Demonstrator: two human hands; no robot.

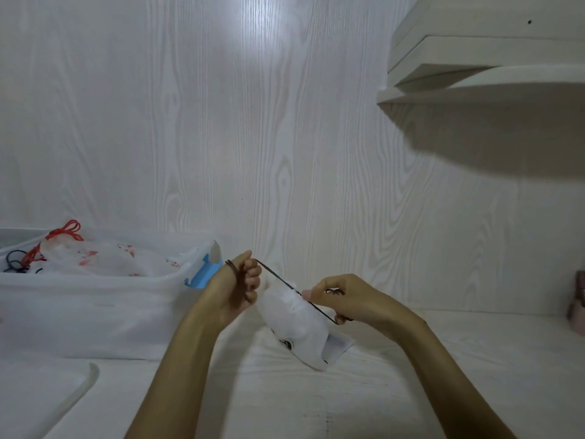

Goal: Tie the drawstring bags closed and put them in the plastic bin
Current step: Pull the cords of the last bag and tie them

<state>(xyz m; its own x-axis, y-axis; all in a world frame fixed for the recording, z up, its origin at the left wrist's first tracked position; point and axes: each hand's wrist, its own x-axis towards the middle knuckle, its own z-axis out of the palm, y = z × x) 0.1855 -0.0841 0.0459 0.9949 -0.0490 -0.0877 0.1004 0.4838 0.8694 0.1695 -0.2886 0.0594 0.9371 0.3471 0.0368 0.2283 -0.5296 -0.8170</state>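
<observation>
A white translucent drawstring bag (297, 324) hangs between my hands above the white table, its lower end near the tabletop. Its dark brown drawstring (278, 277) runs taut from hand to hand. My left hand (240, 289) grips one end of the cord, which is looped around the hand. My right hand (342, 299) pinches the other end at the bag's gathered mouth. The clear plastic bin (95, 299) stands at the left. Inside it lie tied bags (104, 258) with red and dark blue strings.
A blue clip (202, 274) sits on the bin's right end, close to my left hand. The bin's lid (47, 394) lies at the front left. White shelves (474, 77) jut from the wall at upper right. A pinkish object (577, 299) stands at the right edge.
</observation>
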